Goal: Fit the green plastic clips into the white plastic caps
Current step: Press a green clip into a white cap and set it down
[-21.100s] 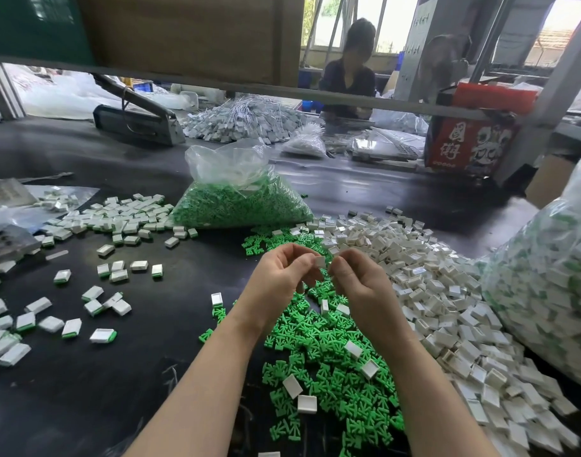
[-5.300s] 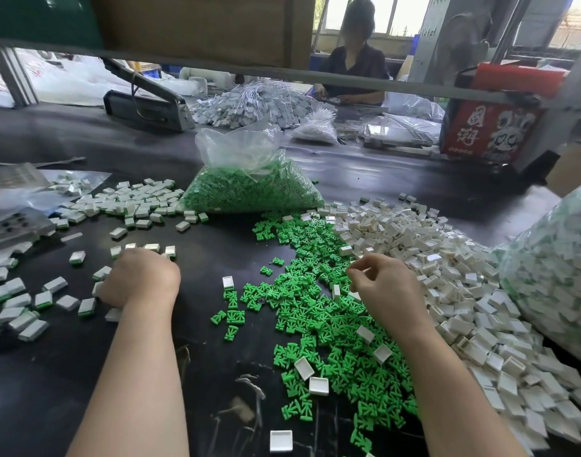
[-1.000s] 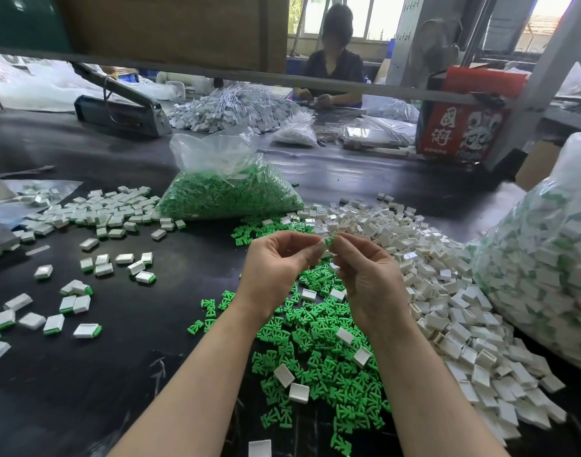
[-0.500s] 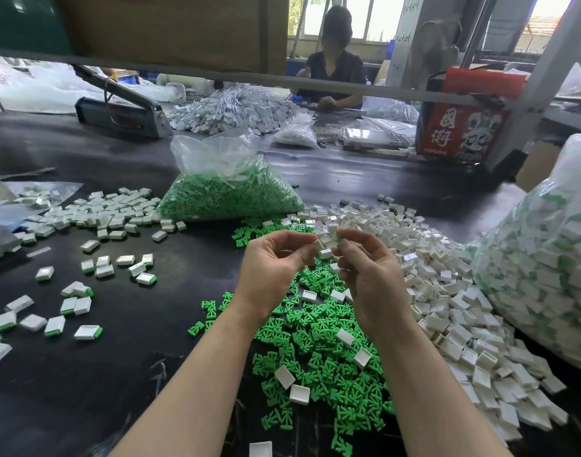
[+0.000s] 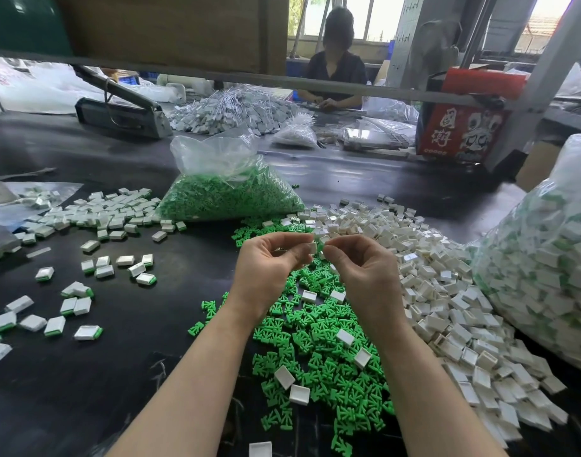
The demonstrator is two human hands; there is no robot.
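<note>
Both my hands are raised together above the loose pile of green clips [image 5: 319, 351]. My left hand [image 5: 269, 275] pinches a small white cap [image 5: 312, 248] between thumb and fingers. My right hand [image 5: 365, 275] has its fingertips curled right beside that cap; whatever it pinches is hidden by the fingers. A heap of empty white caps [image 5: 447, 291] spreads to the right of my hands. Caps with green clips fitted [image 5: 85, 285] lie scattered on the left of the black table [image 5: 134, 357].
A clear bag of green clips [image 5: 226, 189] stands behind my hands. A large bag of assembled pieces [image 5: 543, 275] fills the right edge. Another person sits at the far side, beside a red box [image 5: 463, 127] and a heat sealer [image 5: 118, 113].
Since a second ago my hands have stayed together over the green pile, fingertips working at the cap. Five seconds ago my left hand was at the assembled pieces on the left.
</note>
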